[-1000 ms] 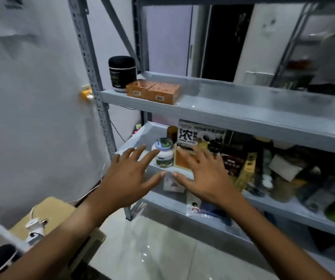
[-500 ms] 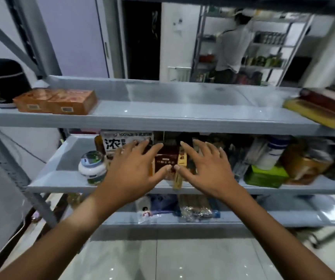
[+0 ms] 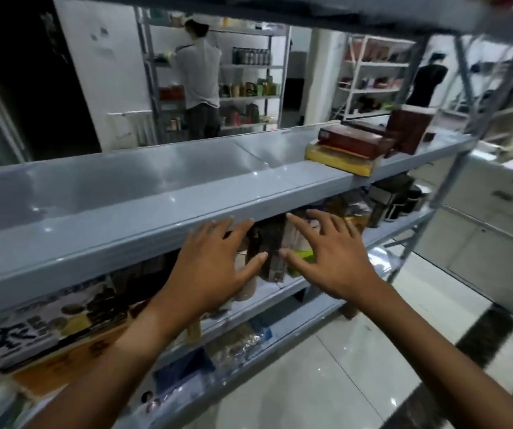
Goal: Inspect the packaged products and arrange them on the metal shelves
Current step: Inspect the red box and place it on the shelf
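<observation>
Below the grey upper shelf (image 3: 143,212), your left hand (image 3: 211,267) and right hand (image 3: 326,261) hover with fingers spread, grasping nothing, flanking a dark packet (image 3: 267,246).

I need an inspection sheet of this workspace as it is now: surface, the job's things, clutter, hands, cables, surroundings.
Surface: upper metal shelf, grey, glossy, mostly bare.
Job's things: yellow flat box with dark red box stacked on it, at the shelf's right end; printed carton and dark packet on the shelf below.
Clutter: clear bags on the lowest shelf.
Hands: left hand and right hand open, fingers spread, holding nothing.
Cables: nothing seen.
Surroundings: white tiled floor; two people at far shelves.
</observation>
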